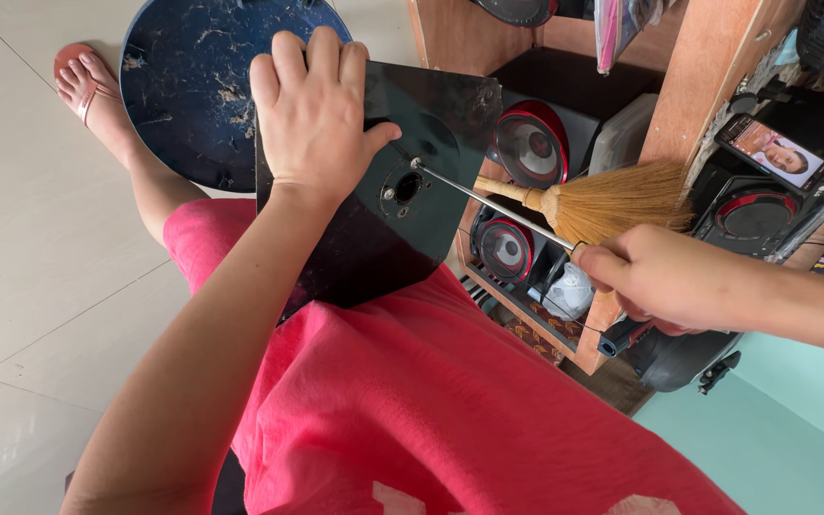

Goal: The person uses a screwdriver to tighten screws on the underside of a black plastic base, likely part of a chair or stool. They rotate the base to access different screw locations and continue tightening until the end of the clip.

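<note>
Shelf speakers (531, 145) sit half-hidden behind black panel (412, 191).

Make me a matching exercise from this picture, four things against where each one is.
1 left hand
2 right hand
3 straw brush
4 phone

A propped on the shelf, upper right
B flat on the black panel
C gripping the screwdriver
D lying in front of the speakers

Pairs: 1-B, 2-C, 3-D, 4-A

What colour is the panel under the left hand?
Glossy black panel, clearest in the head view.
</note>
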